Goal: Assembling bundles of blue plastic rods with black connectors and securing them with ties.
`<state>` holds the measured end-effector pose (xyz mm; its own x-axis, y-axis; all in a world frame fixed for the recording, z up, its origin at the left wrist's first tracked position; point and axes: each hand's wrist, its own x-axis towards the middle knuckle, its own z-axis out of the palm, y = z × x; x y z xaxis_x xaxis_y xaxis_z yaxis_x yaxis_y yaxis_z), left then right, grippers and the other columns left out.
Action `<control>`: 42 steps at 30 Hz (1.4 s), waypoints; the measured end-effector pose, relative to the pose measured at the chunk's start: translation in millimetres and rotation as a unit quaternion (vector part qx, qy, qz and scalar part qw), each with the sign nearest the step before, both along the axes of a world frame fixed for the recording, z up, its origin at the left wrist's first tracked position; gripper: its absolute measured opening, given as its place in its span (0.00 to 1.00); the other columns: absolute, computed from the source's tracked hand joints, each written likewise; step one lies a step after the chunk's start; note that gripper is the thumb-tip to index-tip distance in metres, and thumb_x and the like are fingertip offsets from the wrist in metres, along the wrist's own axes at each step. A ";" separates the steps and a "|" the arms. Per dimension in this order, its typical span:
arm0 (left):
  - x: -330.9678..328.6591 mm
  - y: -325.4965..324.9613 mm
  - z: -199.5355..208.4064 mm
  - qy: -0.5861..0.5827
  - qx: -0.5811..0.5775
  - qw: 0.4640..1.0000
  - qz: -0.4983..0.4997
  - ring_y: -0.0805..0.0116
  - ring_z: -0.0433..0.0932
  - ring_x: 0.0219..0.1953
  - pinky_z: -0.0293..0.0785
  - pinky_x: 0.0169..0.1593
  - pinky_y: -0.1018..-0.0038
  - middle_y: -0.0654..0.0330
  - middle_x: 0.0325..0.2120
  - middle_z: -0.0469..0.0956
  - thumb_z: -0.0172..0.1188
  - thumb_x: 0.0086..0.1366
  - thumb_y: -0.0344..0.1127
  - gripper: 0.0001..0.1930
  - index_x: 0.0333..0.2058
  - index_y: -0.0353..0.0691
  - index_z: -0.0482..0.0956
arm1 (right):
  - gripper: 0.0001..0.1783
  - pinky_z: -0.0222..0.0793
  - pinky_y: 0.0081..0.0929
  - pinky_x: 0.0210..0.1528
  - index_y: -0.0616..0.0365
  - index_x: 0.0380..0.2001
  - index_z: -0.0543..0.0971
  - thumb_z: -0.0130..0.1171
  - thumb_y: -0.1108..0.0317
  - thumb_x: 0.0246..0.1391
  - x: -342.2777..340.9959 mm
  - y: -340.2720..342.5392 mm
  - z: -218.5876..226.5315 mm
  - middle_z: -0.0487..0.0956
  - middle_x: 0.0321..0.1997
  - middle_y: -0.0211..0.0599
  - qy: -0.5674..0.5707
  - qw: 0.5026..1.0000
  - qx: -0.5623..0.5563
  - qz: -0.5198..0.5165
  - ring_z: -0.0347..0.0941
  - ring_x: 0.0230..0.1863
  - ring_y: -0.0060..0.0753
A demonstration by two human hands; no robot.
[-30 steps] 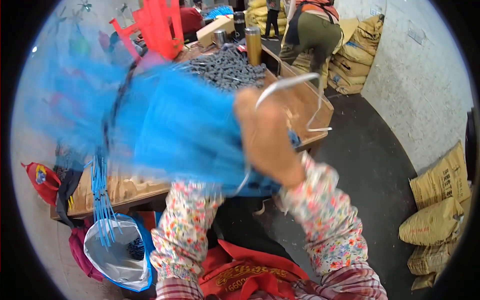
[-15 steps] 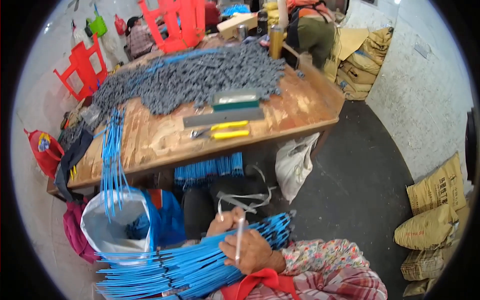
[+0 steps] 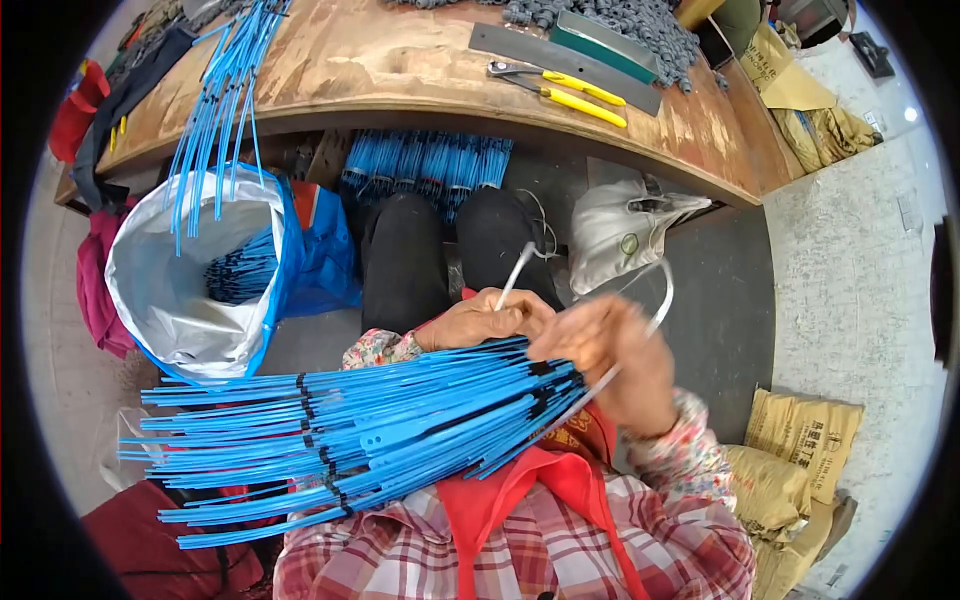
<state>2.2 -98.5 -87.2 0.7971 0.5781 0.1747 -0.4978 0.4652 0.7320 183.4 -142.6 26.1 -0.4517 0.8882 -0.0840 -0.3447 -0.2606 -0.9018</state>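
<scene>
A wide bundle of thin blue rods [image 3: 400, 420] with black joints lies across my lap. Above its right end my left hand [image 3: 485, 320] is closed, pinching a white strap [image 3: 515, 275] that sticks up from the fingers. Close by on the right, my right hand [image 3: 625, 360] is smeared by motion, its fingertips near the left hand and the bundle's black ends. The strap's other stretch loops up beside the right hand and runs down past it to the bundle. Whether the right fingers grip it cannot be made out.
A blue bag with a silvery lining [image 3: 190, 330] stands at left, blue rods inside. More rods [image 3: 225, 100] hang over the edge of the wooden table [image 3: 390, 65]. Yellow-handled cutters [image 3: 585, 100] lie there by a grey metal strip [image 3: 500, 42]. A white plastic bag [image 3: 620, 235] hangs below.
My view has tilted down toward my lap. My right hand has moved off the bundle to the right, and the strap now loops out beside it. The left hand still holds the strap.
</scene>
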 end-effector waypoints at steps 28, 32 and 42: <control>-1.9 -21.8 -32.3 0.152 -0.087 0.968 0.177 0.69 0.78 0.31 0.76 0.36 0.70 0.56 0.30 0.81 0.41 0.70 0.51 0.26 0.31 0.32 0.79 | 0.04 0.64 0.33 0.28 0.53 0.25 0.72 0.55 0.67 0.49 39.7 5.2 45.8 0.70 0.24 0.29 -0.312 0.776 0.462 0.296 0.70 0.26 0.33; -21.3 -38.9 -82.8 0.492 0.084 0.837 0.222 0.71 0.76 0.22 0.75 0.28 0.71 0.62 0.22 0.80 0.47 0.67 0.51 0.24 0.26 0.35 0.78 | 0.08 0.64 0.36 0.36 0.55 0.22 0.70 0.55 0.68 0.52 28.3 -13.5 13.7 0.70 0.24 0.33 -0.157 0.840 0.434 0.284 0.70 0.29 0.37; -33.2 -46.2 -129.0 0.522 0.319 0.776 0.155 0.72 0.77 0.23 0.73 0.27 0.74 0.65 0.23 0.79 0.53 0.64 0.50 0.19 0.28 0.39 0.79 | 0.13 0.64 0.34 0.35 0.59 0.23 0.68 0.51 0.66 0.60 28.8 -26.8 -52.5 0.70 0.25 0.37 0.000 0.906 0.234 0.352 0.70 0.30 0.40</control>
